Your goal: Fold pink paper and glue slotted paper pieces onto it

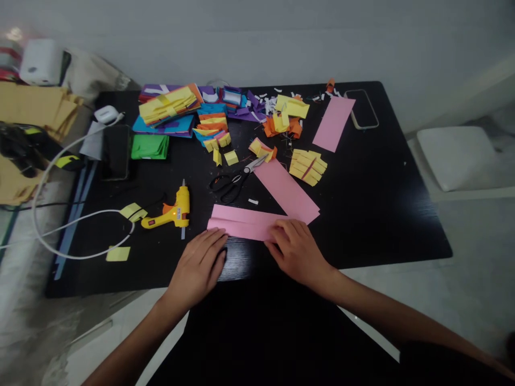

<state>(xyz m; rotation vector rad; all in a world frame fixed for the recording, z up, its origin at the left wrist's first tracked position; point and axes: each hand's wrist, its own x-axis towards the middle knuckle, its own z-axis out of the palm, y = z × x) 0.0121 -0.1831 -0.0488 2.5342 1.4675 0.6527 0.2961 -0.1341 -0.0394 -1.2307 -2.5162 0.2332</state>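
A pink paper strip [245,221] with a lengthwise fold along it lies at the front of the black table. My left hand [200,261] rests with fingers stretched out, its fingertips on the strip's left end. At the right end, my right hand [296,249] has its fingers curled and closed on the paper's lower edge. Just behind lie more pink strips [287,190], overlapping each other. Black-handled scissors [237,179] lie with their blades toward these strips. A yellow glue gun [177,208] is to the left, beyond my left hand.
Bundles of folded coloured paper [171,107], a green stack [150,146] and folded yellow pieces [308,166] spread across the back. One pink sheet [334,123] lies beside a phone case [363,109]. A dark phone [116,152] and a looped white cable [80,256] occupy the left side.
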